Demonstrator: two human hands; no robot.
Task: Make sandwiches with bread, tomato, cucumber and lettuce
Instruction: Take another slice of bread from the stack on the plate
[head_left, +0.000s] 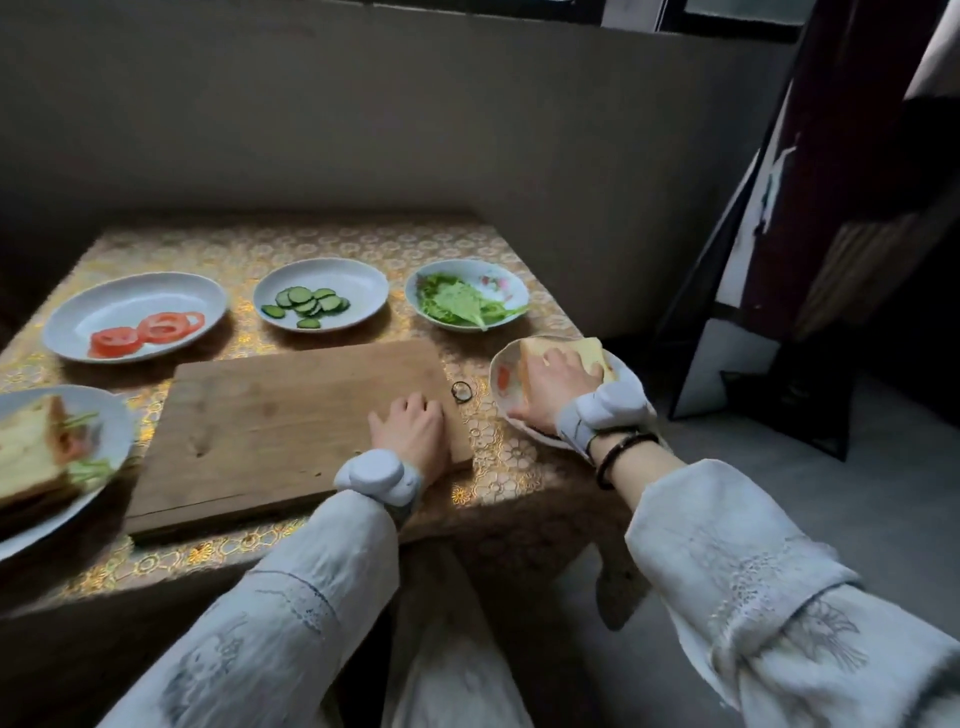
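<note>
- Right hand (558, 384) grasps the bread (582, 349) on its plate (501, 371), likely to start another sandwich.
- Left hand (413, 426) rests on the cutting board (270, 415) (fingers curled, holding nothing), steadying it.

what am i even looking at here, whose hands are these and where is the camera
There is no machine here: the single picture comes from a wide-angle camera worn on a person's head, looking forward and down at their own two hands. Each wrist carries a pale strapped-on band.

The left hand rests on a wooden cutting board. The right hand grips a stack of bread on a plate at the table's right edge.

Behind the board stand three dishes: tomato slices, cucumber slices and lettuce. A finished sandwich sits on a plate at the far left. A small ring lies at the board's corner.
</note>
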